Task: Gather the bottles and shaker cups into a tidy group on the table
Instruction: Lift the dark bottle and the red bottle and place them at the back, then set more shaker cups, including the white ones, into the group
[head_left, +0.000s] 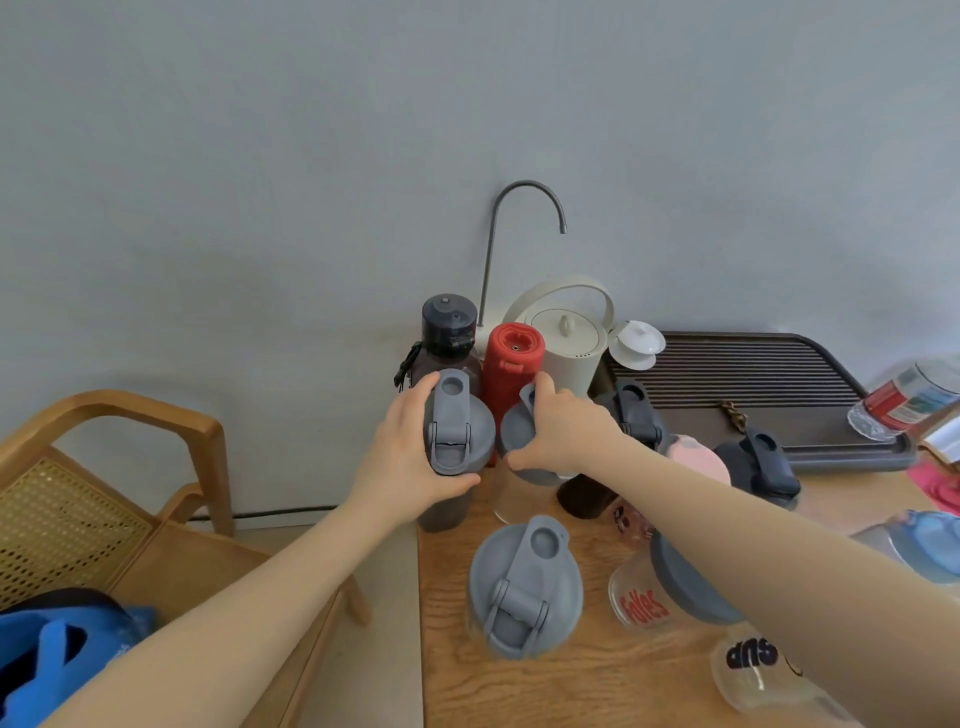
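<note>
My left hand (402, 457) grips the grey lid of a dark shaker cup (457, 431) at the wooden table's (571, 691) back left corner. My right hand (563, 431) holds the grey lid of a clear shaker cup (514, 441) right beside it. Behind them stand a dark bottle (449, 332) and a red bottle (511, 364). A third grey-lidded shaker (524, 587) stands nearer me. More shakers with dark lids (636, 415) (763, 462), a pink-lidded one (698, 460) and a printed clear cup (644, 603) sit to the right, partly hidden by my right arm.
A white kettle (569, 338), a curved faucet (519, 218) and a small white lidded cup (636, 343) stand at the back wall. A dark slatted tea tray (753, 374) lies at the back right. A wooden chair (130, 467) stands left of the table.
</note>
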